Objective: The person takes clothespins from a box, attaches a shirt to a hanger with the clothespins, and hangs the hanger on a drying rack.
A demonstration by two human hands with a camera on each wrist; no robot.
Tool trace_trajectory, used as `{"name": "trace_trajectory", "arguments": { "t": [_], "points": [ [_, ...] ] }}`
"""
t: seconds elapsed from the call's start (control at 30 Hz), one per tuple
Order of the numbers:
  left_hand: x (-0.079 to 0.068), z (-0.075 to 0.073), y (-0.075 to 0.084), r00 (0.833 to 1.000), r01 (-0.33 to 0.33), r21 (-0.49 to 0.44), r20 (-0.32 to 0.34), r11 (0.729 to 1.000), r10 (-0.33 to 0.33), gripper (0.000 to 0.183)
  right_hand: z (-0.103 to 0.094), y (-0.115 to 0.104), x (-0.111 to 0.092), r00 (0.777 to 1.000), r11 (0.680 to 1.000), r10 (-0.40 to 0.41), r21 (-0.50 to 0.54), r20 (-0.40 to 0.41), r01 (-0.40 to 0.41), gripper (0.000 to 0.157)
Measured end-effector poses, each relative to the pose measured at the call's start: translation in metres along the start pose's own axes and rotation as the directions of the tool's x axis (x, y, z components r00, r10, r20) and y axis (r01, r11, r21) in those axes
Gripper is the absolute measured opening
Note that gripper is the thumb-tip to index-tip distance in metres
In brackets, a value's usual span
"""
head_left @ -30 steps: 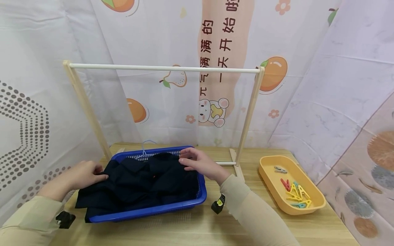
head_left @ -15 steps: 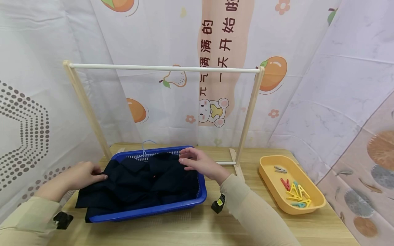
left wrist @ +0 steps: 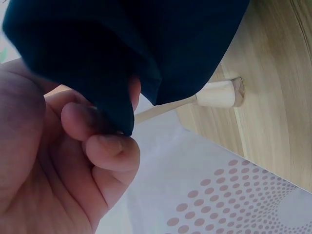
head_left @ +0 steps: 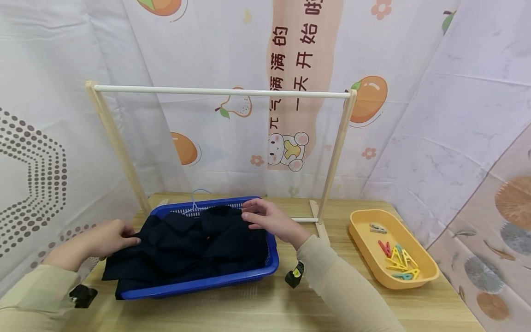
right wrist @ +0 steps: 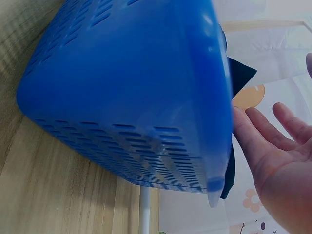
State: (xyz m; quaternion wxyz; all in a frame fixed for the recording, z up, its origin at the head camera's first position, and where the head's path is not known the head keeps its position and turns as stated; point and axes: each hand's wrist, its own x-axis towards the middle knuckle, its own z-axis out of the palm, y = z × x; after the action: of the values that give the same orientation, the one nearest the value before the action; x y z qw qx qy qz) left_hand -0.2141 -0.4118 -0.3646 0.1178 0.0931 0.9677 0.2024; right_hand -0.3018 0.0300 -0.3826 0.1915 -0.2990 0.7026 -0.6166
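Lower-left blue basket (head_left: 199,282) holds dark cloth (head_left: 186,244); lower-right yellow tray (head_left: 375,244), clips (head_left: 398,266). Left hand's (head_left: 109,237) fingers pinch cloth; right hand's (head_left: 269,220) part loosely.

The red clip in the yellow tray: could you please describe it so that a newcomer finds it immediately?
In the head view, find the wooden table and, at its right side, the yellow tray. Inside, look between the silvery clip toward the far end and the nearer yellow clips and teal clips. The red clip is the only red one there.
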Motion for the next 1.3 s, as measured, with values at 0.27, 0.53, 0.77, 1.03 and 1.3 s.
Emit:
{"name": "trace_trajectory", "arguments": {
  "t": [0.27, 0.53, 0.77, 1.03, 1.3],
  "points": [
    [0.0016, -0.0004, 0.0000, 0.998, -0.041, 0.083, -0.037, 0.996, 0.044, 0.030, -0.0017, -0.0006, -0.0016, 1.000, 1.000, -0.010, 0.004, 0.010, 0.010, 0.045],
    [-0.0003, -0.0013, 0.0004, 0.999, -0.037, 0.067, -0.030, 0.997, 0.039, 0.035, -0.0013, -0.0012, -0.0039, 1.000, 1.000, -0.003, -0.004, 0.010, 0.003, 0.045],
    [-0.0020, -0.0011, 0.0002, 0.999, -0.047, 0.048, -0.023, 0.998, 0.049, 0.032, 0.0008, -0.0014, -0.0056, 1.000, 1.000, 0.004, 0.005, 0.031, -0.004, 0.045],
    [-0.0052, -0.0012, -0.0004, 0.999, -0.026, 0.026, -0.036, 0.999, 0.027, 0.028, 0.0033, -0.0018, -0.0056, 0.998, 1.000, -0.012, -0.005, 0.067, 0.012, 0.048],
    [-0.0080, -0.0008, -0.0004, 0.998, -0.014, 0.015, -0.055, 1.000, 0.015, 0.027, 0.0068, -0.0006, -0.0053, 0.994, 0.999, -0.006, -0.038, 0.113, 0.010, 0.049]
  ]
}}
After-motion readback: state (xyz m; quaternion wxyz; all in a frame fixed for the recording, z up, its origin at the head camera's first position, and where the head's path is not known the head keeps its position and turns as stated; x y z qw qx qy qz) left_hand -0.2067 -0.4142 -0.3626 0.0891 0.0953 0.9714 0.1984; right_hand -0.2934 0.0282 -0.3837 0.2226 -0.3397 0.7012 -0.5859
